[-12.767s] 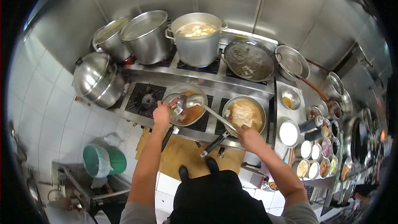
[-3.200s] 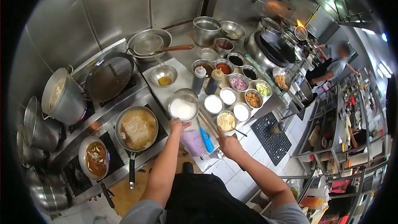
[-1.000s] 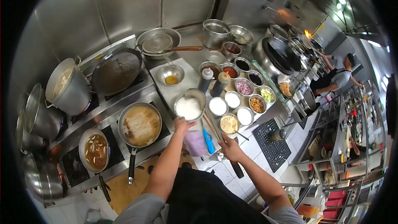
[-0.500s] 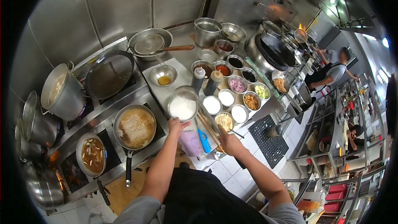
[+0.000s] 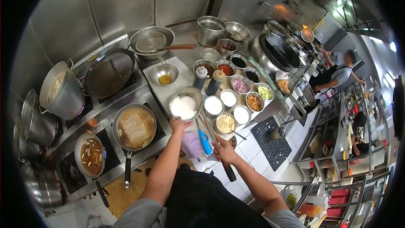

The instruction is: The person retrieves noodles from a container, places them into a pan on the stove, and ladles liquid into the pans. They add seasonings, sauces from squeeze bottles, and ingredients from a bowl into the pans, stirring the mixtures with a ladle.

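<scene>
My left hand (image 5: 179, 126) grips the near rim of a metal bowl (image 5: 172, 112) with a white substance in it, at the counter's near edge. Closed around the long handle of a ladle (image 5: 192, 97), my right hand (image 5: 224, 148) is to the right of the bowl; the black handle end sticks out below the hand. The ladle's head is over or in the bowl, partly hiding the white contents. A purple cloth (image 5: 192, 144) and a blue lighter (image 5: 205, 142) lie between my hands. Pale crumbs or powder fill a small tin (image 5: 225, 123) beyond my right hand.
Left, on the stove, stand a pan of pale, frothy liquid (image 5: 136, 128), a pan of brown sauce with pieces (image 5: 92, 156), a dark wok (image 5: 110, 74) and a tall pot (image 5: 63, 86). Squeeze bottles (image 5: 215, 82) and several ingredient tins stand behind the bowl. A person (image 5: 337, 74) works farther right.
My right hand has moved left and nearer my body, drawing the ladle's handle with it. The ladle's head now sits lower over the bowl. My left hand stays at the rim.
</scene>
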